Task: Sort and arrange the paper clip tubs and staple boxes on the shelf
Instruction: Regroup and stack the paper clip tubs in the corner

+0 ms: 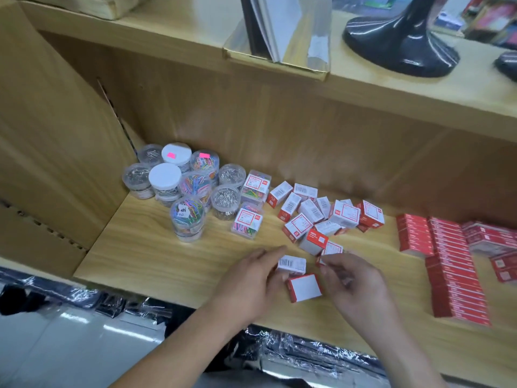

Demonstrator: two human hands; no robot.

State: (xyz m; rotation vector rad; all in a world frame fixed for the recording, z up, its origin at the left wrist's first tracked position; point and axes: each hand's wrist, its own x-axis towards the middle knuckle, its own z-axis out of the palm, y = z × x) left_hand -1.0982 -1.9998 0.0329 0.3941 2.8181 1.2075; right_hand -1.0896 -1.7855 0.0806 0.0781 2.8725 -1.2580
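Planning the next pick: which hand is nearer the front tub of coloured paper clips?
Left. The left hand lies right of the front tub, toward the shelf edge, apart from it. The right hand is farther right, beyond the small boxes between the hands.
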